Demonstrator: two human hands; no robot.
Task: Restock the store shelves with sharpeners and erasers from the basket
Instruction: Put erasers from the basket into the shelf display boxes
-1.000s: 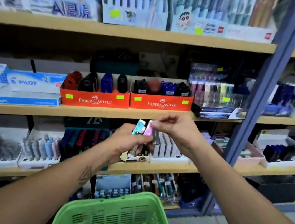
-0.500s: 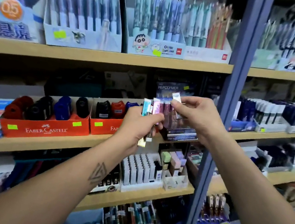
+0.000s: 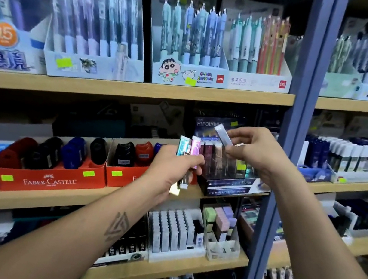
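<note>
My left hand is closed around a bundle of slim stick erasers, teal and pink ends sticking up, other ends hanging below my fist. My right hand pinches a single pale lilac slim eraser, tilted, just above and in front of the dark Hi-Polymer eraser display box on the middle shelf. Both hands hover in front of that box. Two orange Faber-Castell boxes of red, black and blue sharpeners sit to the left. The basket is out of view.
A blue upright post stands right of the display. Pen boxes fill the top shelf. Below sit white eraser rows and a clear tray of pastel erasers. More stock lines the right bay.
The view has tilted upward, so the green basket has dropped out of sight. My right hand has drawn one slim eraser out of the bundle and lifted it right, toward the Hi-Polymer box.
</note>
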